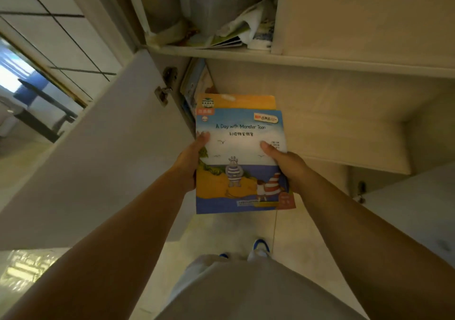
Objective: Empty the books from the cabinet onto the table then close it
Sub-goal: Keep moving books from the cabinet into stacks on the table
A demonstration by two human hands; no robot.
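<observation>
I hold a thin stack of picture books [240,172] in front of the open cabinet; the top one is blue and reads "A Day with Monster Toon", and an orange one peeks out behind it. My left hand [190,164] grips the stack's left edge and my right hand [285,164] grips its right edge. More books [194,83] lean upright against the left wall of the lower compartment. The lower shelf [320,113] to their right looks bare. On the upper shelf, books and papers [243,31] lie jumbled.
The left cabinet door [105,152] swings wide open beside my left arm, hinge [165,86] showing. A right door [418,209] also stands open at the right edge. A clear plastic bin [209,2] sits on the upper shelf. My feet stand on tiled floor [221,231] below.
</observation>
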